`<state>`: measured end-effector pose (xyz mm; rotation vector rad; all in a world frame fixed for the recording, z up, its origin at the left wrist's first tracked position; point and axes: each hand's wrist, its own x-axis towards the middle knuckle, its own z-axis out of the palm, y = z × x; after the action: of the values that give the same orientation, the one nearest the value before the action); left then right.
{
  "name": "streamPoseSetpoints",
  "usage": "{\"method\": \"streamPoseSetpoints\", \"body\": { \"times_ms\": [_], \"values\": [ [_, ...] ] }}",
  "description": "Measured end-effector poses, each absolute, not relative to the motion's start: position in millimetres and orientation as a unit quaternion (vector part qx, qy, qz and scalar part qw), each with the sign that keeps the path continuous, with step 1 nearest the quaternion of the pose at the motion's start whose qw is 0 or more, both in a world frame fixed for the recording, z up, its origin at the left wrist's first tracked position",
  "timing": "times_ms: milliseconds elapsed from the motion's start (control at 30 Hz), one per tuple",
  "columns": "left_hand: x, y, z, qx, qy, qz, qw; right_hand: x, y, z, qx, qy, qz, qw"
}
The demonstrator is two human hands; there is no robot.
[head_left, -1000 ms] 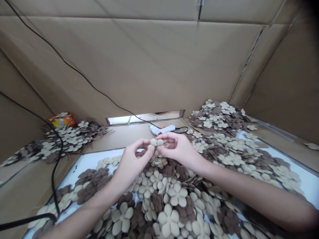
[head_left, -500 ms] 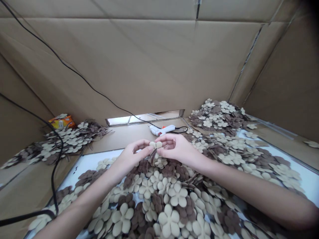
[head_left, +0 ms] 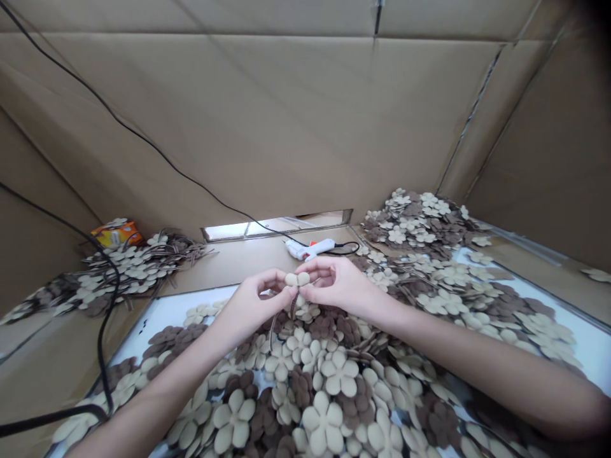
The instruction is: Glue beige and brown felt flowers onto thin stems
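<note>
Two-handed, pinching cream flower (head_left: 297, 280) between left hand (head_left: 260, 298) and right hand (head_left: 342, 286), with brown strip (head_left: 294, 306) just below both. Appears mid-adjustment; next probably calls for even, light pressure in both pinches.

Head-worn view, forward, downward, near both hands (head_left: 252, 298) (head_left: 347, 287)

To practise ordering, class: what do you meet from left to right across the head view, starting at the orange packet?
Orange packet, left hand, beige flower held between the hands, right hand, flower pile at back right.
</note>
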<state>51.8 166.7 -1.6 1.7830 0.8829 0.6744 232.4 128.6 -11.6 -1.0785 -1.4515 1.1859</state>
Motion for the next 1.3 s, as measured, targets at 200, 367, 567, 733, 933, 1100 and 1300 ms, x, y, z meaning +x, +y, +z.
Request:
{"method": "streamPoseSetpoints", "body": {
  "times_ms": [200, 367, 567, 733, 933, 1100, 1300],
  "values": [
    [53.0, 166.7, -5.7, 0.72, 0.344, 0.298, 0.524, 233.6, 127.4, -8.1, -0.443, -0.602, 0.484, 0.456],
    [52.6, 165.5, -2.1, 0.721, 0.332, 0.311, 0.523, 236.7, 122.9, 1.5, -0.469, -0.633, 0.445, 0.425],
    [48.8, 164.7, 1.8, 0.718, 0.304, 0.298, 0.55, 240.7, 114.7, 12.3, -0.446, -0.718, 0.351, 0.404],
    [46.8, 164.0, 1.8, 0.718, 0.3, 0.29, 0.557, 243.0, 111.2, 18.7, -0.427, -0.738, 0.34, 0.396],
    [50.4, 162.7, -2.6, 0.686, 0.3, 0.337, 0.571, 241.2, 115.5, 14.3, -0.438, -0.7, 0.364, 0.43],
    [56.2, 156.4, -6.3, 0.63, 0.331, 0.376, 0.593, 236.2, 120.4, 7.5, -0.439, -0.631, 0.422, 0.481],
    [62.4, 145.6, -8.1, 0.575, 0.33, 0.409, 0.627, 230.0, 121.7, -2.9, -0.431, -0.59, 0.442, 0.521]
  ]
}}
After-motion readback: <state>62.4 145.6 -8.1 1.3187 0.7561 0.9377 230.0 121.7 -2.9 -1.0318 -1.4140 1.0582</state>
